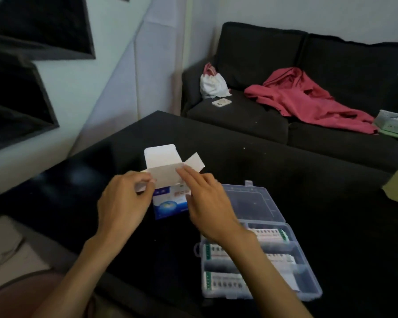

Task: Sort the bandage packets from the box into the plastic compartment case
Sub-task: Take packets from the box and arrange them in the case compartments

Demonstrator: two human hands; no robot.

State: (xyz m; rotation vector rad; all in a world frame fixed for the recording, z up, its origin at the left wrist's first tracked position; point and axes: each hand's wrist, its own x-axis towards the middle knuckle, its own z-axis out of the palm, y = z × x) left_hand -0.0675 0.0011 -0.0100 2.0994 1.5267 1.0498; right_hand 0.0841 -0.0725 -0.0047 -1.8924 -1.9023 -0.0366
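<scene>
While my left hand (122, 203) pinches the box (168, 193) side and my right hand's (207, 203) flat fingers (189, 174) press its flap, it could tip off the table (308, 180) beside the case (274, 260).

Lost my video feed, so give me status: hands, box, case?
Left hand pinching box flap; right hand open, fingers on box top. Case open, packets already in compartments. Nothing in the way.

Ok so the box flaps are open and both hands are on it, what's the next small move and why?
Probably slip the right hand's fingers into the box mouth and draw out a packet. The flaps stand open, the left hand pinches the box's side, and the case lies open beside it, already holding packets.
</scene>
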